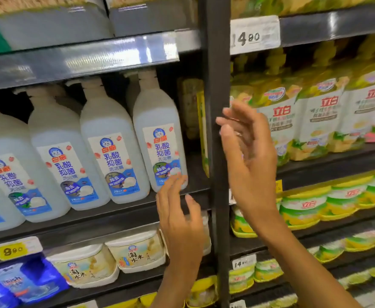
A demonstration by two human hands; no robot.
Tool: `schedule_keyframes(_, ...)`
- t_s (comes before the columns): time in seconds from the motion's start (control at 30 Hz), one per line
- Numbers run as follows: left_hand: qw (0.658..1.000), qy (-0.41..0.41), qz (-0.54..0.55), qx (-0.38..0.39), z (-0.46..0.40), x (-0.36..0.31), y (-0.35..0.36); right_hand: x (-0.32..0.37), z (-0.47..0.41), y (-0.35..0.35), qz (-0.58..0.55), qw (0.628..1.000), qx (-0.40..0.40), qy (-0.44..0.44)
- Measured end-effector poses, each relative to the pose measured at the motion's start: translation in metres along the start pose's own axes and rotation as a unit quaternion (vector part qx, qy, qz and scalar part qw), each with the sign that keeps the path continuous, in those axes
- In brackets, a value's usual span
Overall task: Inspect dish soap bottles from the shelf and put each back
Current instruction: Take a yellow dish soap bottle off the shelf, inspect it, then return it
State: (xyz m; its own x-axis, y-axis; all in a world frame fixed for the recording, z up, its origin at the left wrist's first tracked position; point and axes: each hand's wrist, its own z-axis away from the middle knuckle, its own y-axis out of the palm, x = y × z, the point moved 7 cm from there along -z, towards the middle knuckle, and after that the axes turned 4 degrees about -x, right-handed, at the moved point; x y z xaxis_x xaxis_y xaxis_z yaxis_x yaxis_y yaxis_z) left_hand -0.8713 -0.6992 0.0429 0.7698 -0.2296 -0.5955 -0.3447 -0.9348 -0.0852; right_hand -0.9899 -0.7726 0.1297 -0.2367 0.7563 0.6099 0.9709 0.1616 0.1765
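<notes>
Both forearms are bare, no sleeves; the right hand (pixel 246 156) wears a ring.

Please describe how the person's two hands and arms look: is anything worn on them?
Both forearms are bare, with no sleeves, watch or gloves in view. The right hand seems to wear a thin ring on one finger, though it is blurred. The left hand shows no ring or other marking.

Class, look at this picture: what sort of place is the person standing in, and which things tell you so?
Most likely a supermarket aisle: rows of identical dish soap bottles on a dark shelf, with price tags clipped to the edges.
</notes>
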Motion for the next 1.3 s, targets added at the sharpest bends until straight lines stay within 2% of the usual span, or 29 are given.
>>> schedule_keyframes(0.1,0.993,0.107,0.046,0.016,0.015,-0.055,0.038,-0.009,-0.042,-0.042,0.036,0.999,-0.017,-0.012)
schedule_keyframes(0.17,0.989,0.115,0.054,0.080,0.018,-0.075,0.079,-0.024,-0.071,-0.055,0.093,0.995,0.016,-0.015)
schedule_keyframes(0.27,0.990,-0.013,-0.032,0.140,0.015,-0.066,0.132,-0.043,-0.106,-0.053,0.207,0.973,0.092,-0.056)
schedule_keyframes(0.3,0.987,-0.058,-0.065,0.132,0.014,-0.057,0.141,-0.048,-0.115,-0.049,0.267,0.954,0.110,-0.086)
schedule_keyframes(0.37,0.984,-0.097,-0.114,0.102,0.013,-0.046,0.152,-0.057,-0.128,-0.037,0.388,0.902,0.141,-0.124)
schedule_keyframes(0.47,0.978,-0.182,-0.094,0.044,0.012,-0.027,0.157,-0.071,-0.134,-0.019,0.467,0.855,0.195,-0.115)
schedule_keyframes(0.53,0.959,-0.282,-0.018,0.014,0.010,-0.009,0.158,-0.074,-0.134,-0.013,0.477,0.845,0.207,-0.126)
schedule_keyframes(0.6,0.945,-0.327,0.014,0.009,0.006,0.002,0.160,-0.076,-0.134,-0.013,0.470,0.849,0.199,-0.138)
schedule_keyframes(0.7,0.951,-0.303,-0.044,0.042,0.007,0.005,0.161,-0.078,-0.134,-0.016,0.445,0.864,0.185,-0.149)
schedule_keyframes(0.9,0.951,-0.298,-0.060,0.058,0.016,0.004,0.161,-0.073,-0.135,-0.025,0.387,0.894,0.160,-0.156)
schedule_keyframes(1.07,0.950,-0.300,-0.058,0.072,0.022,0.000,0.159,-0.073,-0.142,-0.029,0.387,0.887,0.218,-0.126)
schedule_keyframes(1.17,0.950,-0.300,-0.045,0.079,0.022,0.001,0.158,-0.073,-0.147,-0.024,0.418,0.867,0.248,-0.114)
schedule_keyframes(1.23,0.948,-0.304,-0.050,0.080,0.023,0.000,0.159,-0.074,-0.149,-0.022,0.433,0.860,0.248,-0.109)
schedule_keyframes(1.3,0.945,-0.303,-0.094,0.082,0.025,-0.002,0.162,-0.074,-0.150,-0.023,0.421,0.871,0.233,-0.097)
